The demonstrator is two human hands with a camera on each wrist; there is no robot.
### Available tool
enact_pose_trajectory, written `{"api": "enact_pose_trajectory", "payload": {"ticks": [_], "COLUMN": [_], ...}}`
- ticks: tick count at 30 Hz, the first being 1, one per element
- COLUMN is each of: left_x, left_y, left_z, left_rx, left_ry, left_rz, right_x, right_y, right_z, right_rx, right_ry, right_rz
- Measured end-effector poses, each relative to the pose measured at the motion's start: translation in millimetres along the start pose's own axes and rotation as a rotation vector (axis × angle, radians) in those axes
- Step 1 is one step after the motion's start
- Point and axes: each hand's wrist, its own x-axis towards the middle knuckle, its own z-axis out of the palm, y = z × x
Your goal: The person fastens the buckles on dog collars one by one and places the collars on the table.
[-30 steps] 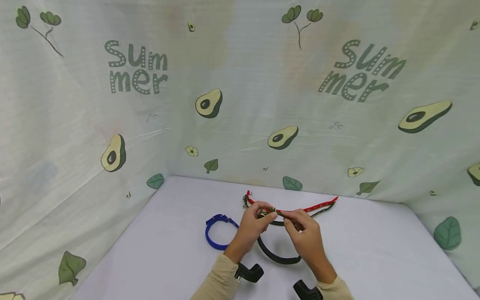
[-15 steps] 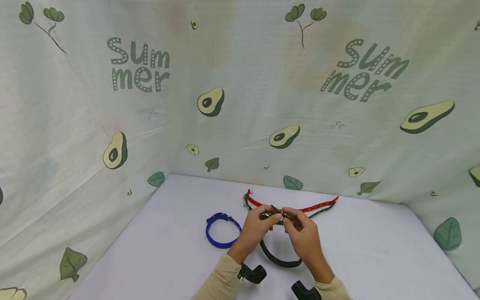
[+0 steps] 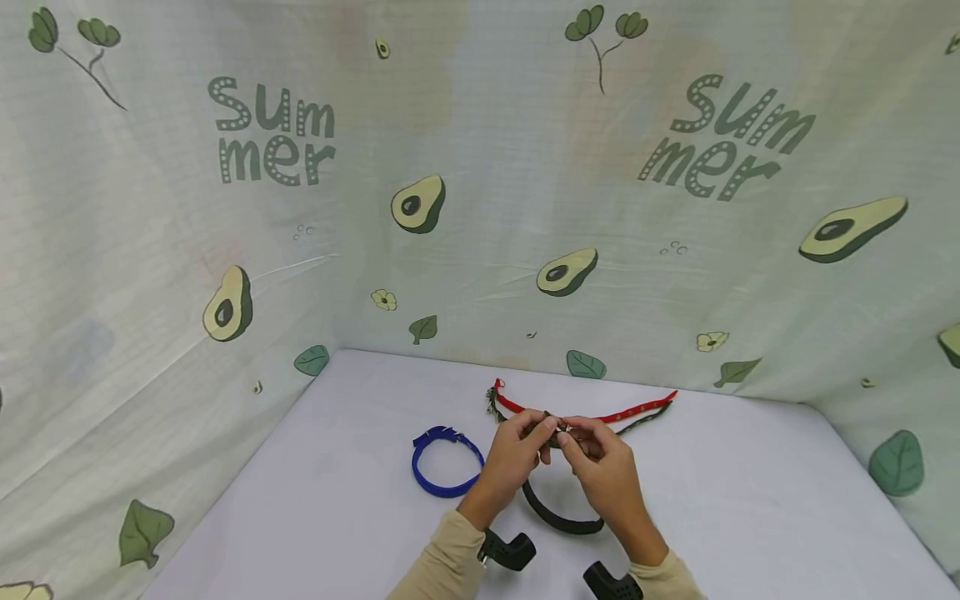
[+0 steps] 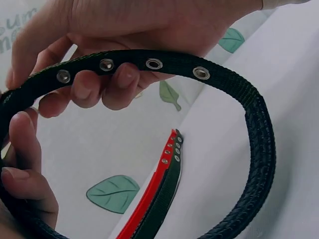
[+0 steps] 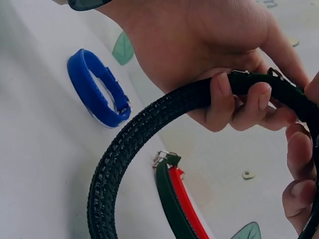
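Both hands hold a dark dog collar (image 3: 558,521) bent into a loop above the table. My left hand (image 3: 510,458) pinches its buckle end; in the right wrist view that hand (image 5: 199,45) has fingers curled round the strap beside a metal buckle (image 5: 275,73). My right hand (image 3: 611,479) pinches the other end. In the left wrist view the right hand (image 4: 134,25) grips the strap, which has several metal eyelets (image 4: 154,63). The fingertips meet at the top of the loop and hide the join, so I cannot tell whether the strap is through the buckle.
Left of the hands, a blue collar (image 3: 435,487) lies as a ring on the white table (image 3: 337,517). Behind the hands lie a red collar (image 3: 637,410) and a dark green one (image 3: 648,418), side by side. A printed cloth (image 3: 480,167) hangs at the back.
My left hand has shifted slightly right and the fingertips have drawn closer together. The strap end, visible between the hands earlier, is now mostly covered by the left thumb.
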Motion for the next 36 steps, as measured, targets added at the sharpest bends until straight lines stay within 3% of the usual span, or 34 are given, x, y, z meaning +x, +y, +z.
{"api": "enact_pose_trajectory", "payload": {"ticks": [10, 18, 23, 29, 36], "left_x": [-0.8, -0.3, -0.9, -2.6, -3.4], "left_y": [3.7, 2.7, 1.9, 2.7, 3.9], "left_z": [-0.5, -3.1, -1.0, 0.4, 2.1], "left_rx": [-0.139, -0.219, -0.222, -0.215, -0.217], "left_ry": [0.074, 0.126, 0.125, 0.125, 0.053], "left_rz": [0.060, 0.092, 0.091, 0.079, 0.090], "right_x": [-0.2, 1.7, 0.6, 1.9, 3.9], "right_y": [-6, -5, -5, -6, -8], "right_z": [-6, -7, -12, -20, -25], "right_rx": [0.135, 0.123, 0.106, 0.130, 0.118], "right_ry": [-0.001, 0.000, -0.037, -0.136, -0.147], "right_rz": [0.074, 0.108, 0.063, -0.029, -0.011]}}
